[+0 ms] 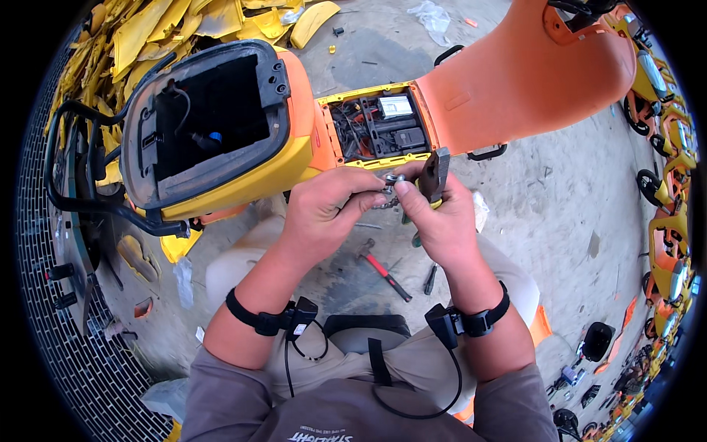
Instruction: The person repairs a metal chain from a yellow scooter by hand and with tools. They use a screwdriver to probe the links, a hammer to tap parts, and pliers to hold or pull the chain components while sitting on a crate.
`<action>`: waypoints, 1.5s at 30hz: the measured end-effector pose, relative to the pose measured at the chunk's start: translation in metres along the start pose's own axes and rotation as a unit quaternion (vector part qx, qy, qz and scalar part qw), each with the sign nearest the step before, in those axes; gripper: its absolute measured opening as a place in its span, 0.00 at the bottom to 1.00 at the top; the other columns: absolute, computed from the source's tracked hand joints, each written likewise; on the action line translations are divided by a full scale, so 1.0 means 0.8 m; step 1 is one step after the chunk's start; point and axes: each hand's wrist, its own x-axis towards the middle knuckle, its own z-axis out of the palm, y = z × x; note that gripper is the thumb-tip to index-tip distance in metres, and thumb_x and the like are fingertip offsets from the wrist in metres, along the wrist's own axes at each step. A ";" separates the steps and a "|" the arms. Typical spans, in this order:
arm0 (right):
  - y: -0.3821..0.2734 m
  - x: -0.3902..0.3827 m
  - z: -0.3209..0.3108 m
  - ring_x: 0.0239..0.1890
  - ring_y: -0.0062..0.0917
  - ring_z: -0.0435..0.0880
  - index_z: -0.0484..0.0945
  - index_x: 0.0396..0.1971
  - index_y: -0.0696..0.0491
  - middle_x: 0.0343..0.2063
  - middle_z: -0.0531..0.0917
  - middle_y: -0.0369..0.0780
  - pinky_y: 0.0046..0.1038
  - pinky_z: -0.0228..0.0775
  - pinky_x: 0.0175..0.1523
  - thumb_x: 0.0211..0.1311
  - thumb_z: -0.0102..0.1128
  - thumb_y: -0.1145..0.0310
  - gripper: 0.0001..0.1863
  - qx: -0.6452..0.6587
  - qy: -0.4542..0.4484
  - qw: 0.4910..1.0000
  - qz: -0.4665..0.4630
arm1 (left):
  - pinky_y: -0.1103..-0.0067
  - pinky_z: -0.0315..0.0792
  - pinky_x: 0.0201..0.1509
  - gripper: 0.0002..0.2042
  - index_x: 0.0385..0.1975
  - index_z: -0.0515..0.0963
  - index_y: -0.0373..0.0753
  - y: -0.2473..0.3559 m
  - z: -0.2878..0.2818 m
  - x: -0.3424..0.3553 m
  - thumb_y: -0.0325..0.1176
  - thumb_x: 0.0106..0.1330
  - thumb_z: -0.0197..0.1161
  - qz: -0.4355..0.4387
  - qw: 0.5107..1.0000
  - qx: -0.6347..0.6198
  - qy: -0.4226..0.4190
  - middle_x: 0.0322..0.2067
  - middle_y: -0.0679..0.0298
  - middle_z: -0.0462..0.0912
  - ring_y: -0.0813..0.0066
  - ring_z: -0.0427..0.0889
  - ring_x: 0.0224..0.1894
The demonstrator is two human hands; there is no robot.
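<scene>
My left hand (324, 210) pinches a small shiny metal fitting (390, 179) between thumb and fingertips. My right hand (445, 221) meets it there, its thumb on the fitting. A tool with a broad dark metal head (440, 173) and green handle parts is also held in my right hand; its exact kind is partly hidden by the fingers. Just beyond both hands lies a yellow-and-orange scooter body (298, 140). Its opened floor compartment (353, 160) shows wiring, a silver box and a black module. At the left, the seat bucket (261, 55) gapes with a loose cable inside.
A hammer (384, 272) with a red-and-black handle lies on the concrete between my legs, near a dark slim hand tool (430, 280). Yellow panels (213, 18) are heaped at the far left. Scooters (666, 214) line the right side. A black rack (81, 195) extends behind the seat bucket.
</scene>
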 end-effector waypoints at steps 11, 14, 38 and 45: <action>0.002 0.001 0.004 0.40 0.14 0.79 0.82 0.43 0.56 0.36 0.85 0.32 0.21 0.72 0.47 0.64 0.64 0.73 0.09 0.010 -0.027 0.999 -0.021 | 0.77 0.79 0.40 0.07 0.37 0.82 0.33 -0.001 -0.003 0.000 0.20 0.60 0.70 -0.015 1.000 -0.006 0.019 0.34 0.59 0.87 0.70 0.86 0.35; 0.001 0.001 0.002 0.40 0.16 0.79 0.83 0.42 0.56 0.37 0.84 0.33 0.22 0.72 0.46 0.63 0.64 0.74 0.09 -0.016 -0.040 0.999 -0.019 | 0.77 0.79 0.40 0.08 0.37 0.83 0.33 -0.001 -0.005 -0.002 0.19 0.59 0.70 -0.018 1.000 -0.008 0.021 0.34 0.58 0.86 0.70 0.86 0.34; 0.008 -0.006 -0.008 0.37 0.18 0.79 0.84 0.42 0.55 0.35 0.83 0.35 0.25 0.72 0.45 0.64 0.70 0.58 0.16 0.046 -0.112 0.992 -0.029 | 0.75 0.78 0.45 0.10 0.36 0.84 0.37 -0.004 -0.017 0.000 0.17 0.57 0.69 0.152 0.988 0.017 0.015 0.39 0.61 0.82 0.66 0.84 0.41; -0.004 -0.008 -0.017 0.39 0.18 0.79 0.84 0.44 0.57 0.35 0.84 0.35 0.24 0.73 0.47 0.61 0.72 0.59 0.18 -0.006 -0.159 0.987 0.022 | 0.74 0.78 0.45 0.12 0.35 0.85 0.37 -0.008 -0.014 -0.005 0.15 0.52 0.69 0.180 0.982 0.053 0.000 0.39 0.61 0.82 0.64 0.83 0.43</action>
